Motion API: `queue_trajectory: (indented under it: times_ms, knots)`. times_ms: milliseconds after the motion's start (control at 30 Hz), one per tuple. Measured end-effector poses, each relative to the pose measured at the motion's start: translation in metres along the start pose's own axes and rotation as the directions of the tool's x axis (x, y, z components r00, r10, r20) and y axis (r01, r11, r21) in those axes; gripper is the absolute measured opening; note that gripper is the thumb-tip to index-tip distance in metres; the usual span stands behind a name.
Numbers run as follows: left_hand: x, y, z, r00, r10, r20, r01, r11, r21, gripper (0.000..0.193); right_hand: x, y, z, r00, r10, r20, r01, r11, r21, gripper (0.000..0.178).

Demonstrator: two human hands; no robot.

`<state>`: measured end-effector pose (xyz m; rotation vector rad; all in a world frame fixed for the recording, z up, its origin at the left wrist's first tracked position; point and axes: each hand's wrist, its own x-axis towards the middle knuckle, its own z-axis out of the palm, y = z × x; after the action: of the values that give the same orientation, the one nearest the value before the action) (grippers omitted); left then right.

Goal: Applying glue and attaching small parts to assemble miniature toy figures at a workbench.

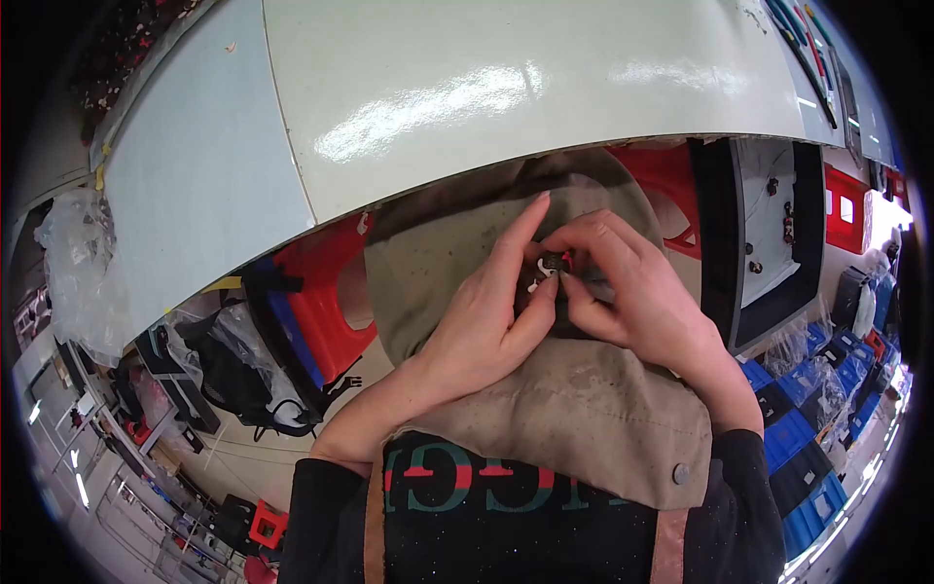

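A small dark brown figurine with white and red patches (551, 265) is pinched between my two hands above my lap. My left hand (477, 316) closes on it from the left, thumb against its lower side and index finger stretched up past it. From the right, my right hand (637, 282) grips it between thumb and curled fingers. Much of the piece is hidden by the fingers, so its exact shape cannot be made out. Beneath the hands a brown apron (584, 389) covers my lap.
A pale glossy table (409, 97) spans the area ahead, its edge just beyond my hands. At right, a black-rimmed tray (725, 243) holds several small brown pieces. Pliers-like tools (808, 49) lie far right. Red stools (336, 292), a black bag (229, 365) and blue crates (793, 448) stand around.
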<state>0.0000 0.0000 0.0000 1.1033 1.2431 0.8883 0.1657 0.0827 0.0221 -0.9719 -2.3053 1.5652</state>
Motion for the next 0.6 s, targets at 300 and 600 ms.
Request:
queue_trajectory:
  times_ms: [300,600]
  knots:
    - [0.004,0.002,0.008,0.998,0.048,-0.037,-0.045,0.996,0.075,0.061,-0.004,0.009,0.014,0.975,-0.179,-0.132,0.15,0.967,-0.204,0.033]
    - [0.012,0.01,0.024,0.998,-0.051,-0.033,0.049,0.998,-0.05,0.058,-0.019,0.014,-0.009,0.985,-0.084,-0.153,0.073,0.995,-0.072,0.031]
